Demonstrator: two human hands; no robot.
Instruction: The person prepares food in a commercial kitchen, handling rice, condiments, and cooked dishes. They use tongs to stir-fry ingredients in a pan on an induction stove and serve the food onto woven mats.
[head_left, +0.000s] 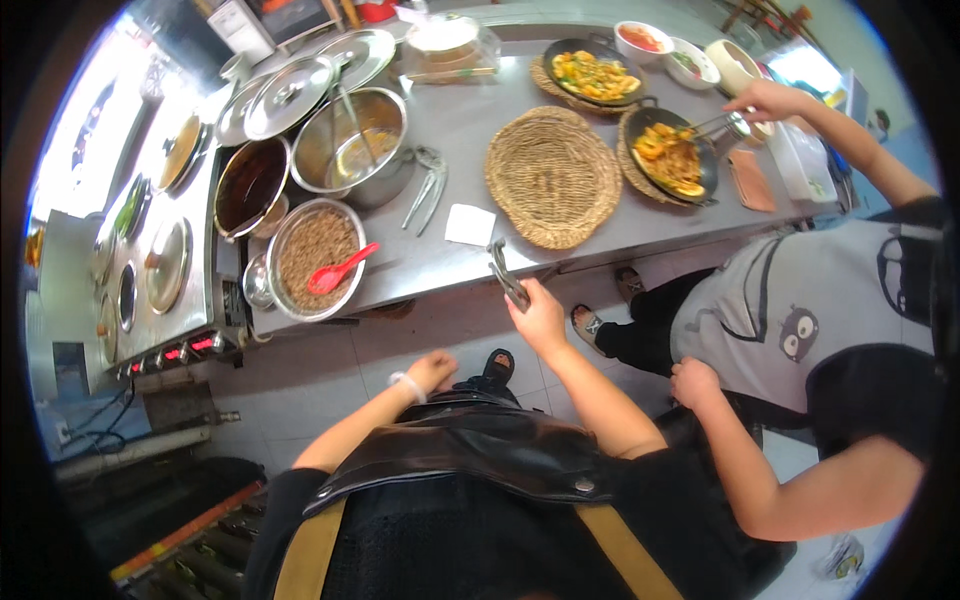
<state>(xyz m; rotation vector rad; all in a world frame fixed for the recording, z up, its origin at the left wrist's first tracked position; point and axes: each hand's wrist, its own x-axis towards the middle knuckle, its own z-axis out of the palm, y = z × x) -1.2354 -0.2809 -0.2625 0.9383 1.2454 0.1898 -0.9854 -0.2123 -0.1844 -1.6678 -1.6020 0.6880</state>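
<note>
My right hand (541, 319) grips the handles of metal pot-gripper pliers (504, 271), their jaws just before the counter's front edge. In front of my apron, my left hand (433, 373) is loosely curled, with nothing visible in it and a pale band at the wrist. Beyond the pliers lies a round woven basket (553, 176), with nothing in it. A folded white cloth or paper (470, 224) rests to its left. Similar metal pliers (427, 187) lie farther left on the steel counter (457, 135).
A co-worker's hand (769, 101) holds tongs (709, 124) at a black pan of food (675, 157). Another filled pan (589, 75) sits behind. At left stand a steel bowl of minced food (315, 255) with a red spoon, stockpots (352, 142), lids (291, 94) and a cooktop (150, 300).
</note>
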